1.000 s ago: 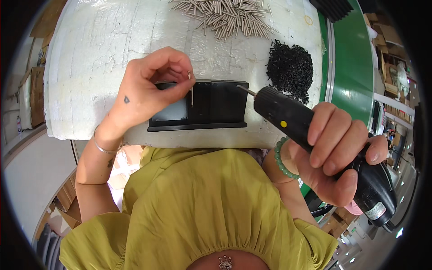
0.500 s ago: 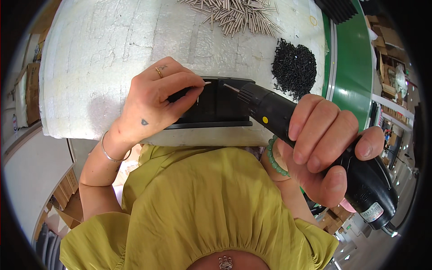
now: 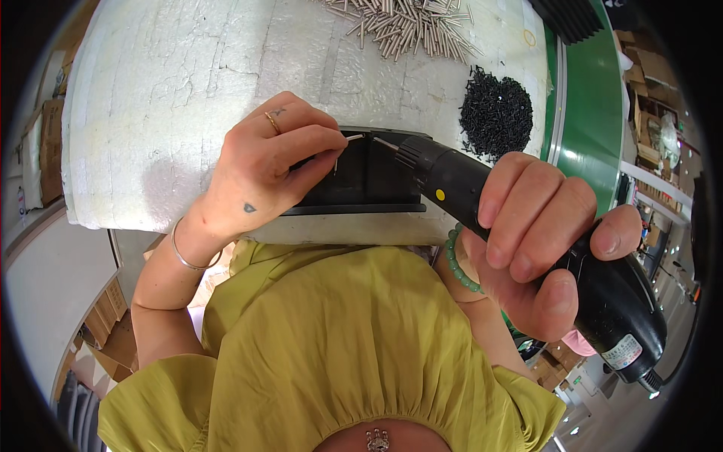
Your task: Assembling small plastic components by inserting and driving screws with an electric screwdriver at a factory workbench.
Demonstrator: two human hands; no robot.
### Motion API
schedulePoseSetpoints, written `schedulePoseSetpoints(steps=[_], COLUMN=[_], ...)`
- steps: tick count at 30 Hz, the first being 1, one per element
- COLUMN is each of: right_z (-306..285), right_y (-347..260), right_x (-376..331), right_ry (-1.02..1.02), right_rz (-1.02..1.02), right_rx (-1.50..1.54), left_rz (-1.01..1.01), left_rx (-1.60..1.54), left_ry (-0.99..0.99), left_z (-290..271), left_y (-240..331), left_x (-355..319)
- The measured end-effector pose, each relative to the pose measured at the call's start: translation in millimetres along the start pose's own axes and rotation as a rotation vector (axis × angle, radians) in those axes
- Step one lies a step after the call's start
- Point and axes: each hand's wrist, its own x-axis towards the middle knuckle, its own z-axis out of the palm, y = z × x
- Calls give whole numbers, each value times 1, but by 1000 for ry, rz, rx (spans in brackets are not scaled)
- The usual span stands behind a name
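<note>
My left hand (image 3: 263, 162) is closed in a pinch on a thin silvery metal pin (image 3: 355, 138), whose end sticks out to the right of the fingertips. My right hand (image 3: 542, 241) is wrapped around a black electric screwdriver (image 3: 452, 177) with a yellow dot on its side. Its thin bit points left, just short of the pin's end. Below both lies a black channel-shaped part (image 3: 354, 205) with raised edges, partly covered by my left hand and the screwdriver. Whether the bit touches anything there, I cannot tell.
A pile of metal pins (image 3: 410, 29) lies at the far side of the white padded worktop (image 3: 181, 90). To its right is a heap of small black screws (image 3: 497, 113). Ribbed black parts (image 3: 568, 19) rest at the far right, by a green surface (image 3: 595, 113).
My left hand has shifted slightly right, bringing the pin's end nearer to the screwdriver bit. The screwdriver has moved slightly left, still in my right hand.
</note>
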Motion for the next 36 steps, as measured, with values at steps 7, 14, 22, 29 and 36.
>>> schedulePoseSetpoints(steps=[7, 14, 22, 29, 36], right_z=[1, 3, 10, 20, 22], right_y=[2, 7, 3, 4, 10], right_x=[2, 8, 24, 30, 31], right_ry=[-29, -75, -283, -348, -298], right_rz=[-3, 8, 80, 112, 86], right_rx=[-8, 19, -139, -191, -137], left_rz=[11, 49, 103, 104, 141], left_rx=[-1, 5, -13, -4, -11], left_ry=[1, 1, -25, 16, -31], left_z=[1, 2, 5, 10, 6], left_y=[0, -1, -1, -4, -4], left_x=[1, 3, -1, -4, -4])
